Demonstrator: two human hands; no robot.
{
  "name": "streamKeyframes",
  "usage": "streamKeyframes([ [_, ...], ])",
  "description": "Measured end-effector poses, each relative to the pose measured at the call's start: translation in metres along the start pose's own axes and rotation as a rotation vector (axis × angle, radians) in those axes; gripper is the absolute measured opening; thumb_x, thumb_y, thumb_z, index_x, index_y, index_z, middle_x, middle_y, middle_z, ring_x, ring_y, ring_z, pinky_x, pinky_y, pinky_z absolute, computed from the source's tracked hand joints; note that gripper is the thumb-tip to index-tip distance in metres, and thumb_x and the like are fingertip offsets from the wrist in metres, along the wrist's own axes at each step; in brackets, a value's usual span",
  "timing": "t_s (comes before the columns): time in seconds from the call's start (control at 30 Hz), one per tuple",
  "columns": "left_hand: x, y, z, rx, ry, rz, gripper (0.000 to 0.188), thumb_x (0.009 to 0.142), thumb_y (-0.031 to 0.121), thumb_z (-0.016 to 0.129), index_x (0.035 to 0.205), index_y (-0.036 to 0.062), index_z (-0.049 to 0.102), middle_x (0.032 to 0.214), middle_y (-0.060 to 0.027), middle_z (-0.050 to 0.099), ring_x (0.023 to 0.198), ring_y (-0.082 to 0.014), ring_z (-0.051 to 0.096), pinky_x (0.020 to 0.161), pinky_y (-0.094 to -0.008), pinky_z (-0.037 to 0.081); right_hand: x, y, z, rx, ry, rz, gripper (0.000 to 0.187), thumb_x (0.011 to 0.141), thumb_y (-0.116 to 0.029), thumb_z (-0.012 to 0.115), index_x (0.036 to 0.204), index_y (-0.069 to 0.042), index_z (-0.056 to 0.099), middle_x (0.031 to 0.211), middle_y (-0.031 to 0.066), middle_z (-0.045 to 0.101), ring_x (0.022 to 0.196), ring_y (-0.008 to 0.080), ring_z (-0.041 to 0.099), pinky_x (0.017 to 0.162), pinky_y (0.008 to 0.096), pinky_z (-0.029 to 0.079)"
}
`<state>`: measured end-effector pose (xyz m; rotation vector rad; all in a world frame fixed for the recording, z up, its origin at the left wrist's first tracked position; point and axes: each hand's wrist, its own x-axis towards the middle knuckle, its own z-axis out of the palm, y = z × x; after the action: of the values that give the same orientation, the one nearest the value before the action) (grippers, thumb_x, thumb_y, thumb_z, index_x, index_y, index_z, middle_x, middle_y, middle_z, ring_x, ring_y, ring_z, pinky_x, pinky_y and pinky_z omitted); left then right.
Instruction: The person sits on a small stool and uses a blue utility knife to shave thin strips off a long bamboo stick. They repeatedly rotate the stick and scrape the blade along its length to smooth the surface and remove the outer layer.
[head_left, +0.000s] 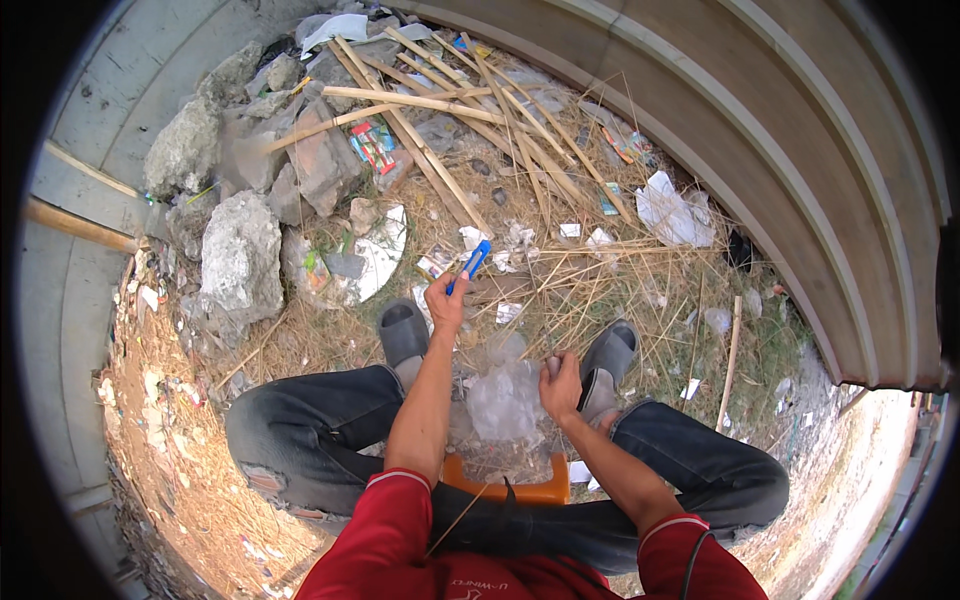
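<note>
My left hand [445,305] is reached out ahead and closed round a blue box cutter [470,265], which points away from me to the right. My right hand [560,387] is lower, with curled fingers, beside my right foot. What it holds, if anything, I cannot make out. Just left of it, a crumpled clear plastic bag [503,402] lies on the ground between my feet. Both feet wear grey slip-on sandals, the left sandal [403,332] and the right sandal [611,350]. Under me shows the edge of an orange plastic stool [540,491].
Several bamboo strips [430,100] lie crossed at the far side. Grey rocks [242,255] are piled to the left, next to a broken white disc [383,255]. Scraps of paper and plastic [672,210] litter the dry grass. A corrugated metal sheet [780,150] curves along the right.
</note>
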<state>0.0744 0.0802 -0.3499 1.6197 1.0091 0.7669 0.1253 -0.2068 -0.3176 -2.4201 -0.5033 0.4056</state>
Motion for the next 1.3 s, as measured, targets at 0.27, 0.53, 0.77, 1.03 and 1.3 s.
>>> streamKeyframes([
  [0.27, 0.009, 0.029, 0.005, 0.021, -0.114, 0.013, 0.042, 0.102, 0.042, 0.058, 0.085, 0.0035, 0.064, 0.062, -0.0013, 0.052, 0.059, -0.0108, 0.046, 0.056, -0.0303, 0.038, -0.002, 0.014, 0.016, -0.043, -0.273, 0.032, 0.049, 0.084, -0.010, 0.067, 0.127, -0.009, 0.045, 0.125, 0.0242, 0.048, 0.109, 0.0472, 0.057, 0.092, 0.0527, 0.050],
  [0.53, 0.010, 0.045, -0.006, 0.148, -0.131, -0.036, 0.047, 0.100, 0.047, 0.060, 0.084, 0.0021, 0.065, 0.060, -0.0062, 0.053, 0.057, -0.0175, 0.049, 0.056, -0.0366, 0.041, 0.006, 0.006, 0.030, -0.213, -0.248, -0.066, 0.048, 0.079, -0.008, 0.069, 0.122, -0.005, 0.050, 0.121, 0.0224, 0.050, 0.110, 0.0436, 0.056, 0.093, 0.0510, 0.049],
  [0.77, 0.018, 0.041, -0.018, 0.231, 0.034, -0.026, 0.063, 0.086, 0.057, 0.074, 0.064, 0.0000, 0.061, 0.052, -0.0078, 0.046, 0.050, -0.0194, 0.042, 0.051, -0.0381, 0.038, 0.023, -0.024, 0.045, -0.032, -0.271, -0.092, 0.046, 0.080, -0.010, 0.068, 0.123, -0.004, 0.053, 0.123, 0.0254, 0.049, 0.113, 0.0462, 0.053, 0.098, 0.0511, 0.046],
  [1.03, 0.027, 0.037, -0.031, 0.142, 0.169, 0.005, 0.064, 0.083, 0.058, 0.077, 0.062, 0.0000, 0.059, 0.050, -0.0043, 0.042, 0.050, -0.0142, 0.037, 0.048, -0.0360, 0.033, 0.035, -0.036, 0.065, 0.083, -0.273, -0.056, 0.040, 0.082, -0.006, 0.065, 0.119, -0.004, 0.053, 0.122, 0.0264, 0.047, 0.111, 0.0460, 0.054, 0.096, 0.0491, 0.046],
  [1.3, 0.026, -0.020, -0.059, 0.087, 0.443, -0.058, 0.054, 0.096, 0.046, 0.067, 0.070, -0.0005, 0.062, 0.053, -0.0045, 0.040, 0.050, -0.0142, 0.037, 0.049, -0.0370, 0.030, 0.091, -0.060, 0.082, 0.113, -0.062, -0.176, 0.025, 0.080, -0.009, 0.068, 0.105, -0.002, 0.067, 0.095, 0.0161, 0.065, 0.078, 0.0286, 0.065, 0.075, 0.0415, 0.054],
])
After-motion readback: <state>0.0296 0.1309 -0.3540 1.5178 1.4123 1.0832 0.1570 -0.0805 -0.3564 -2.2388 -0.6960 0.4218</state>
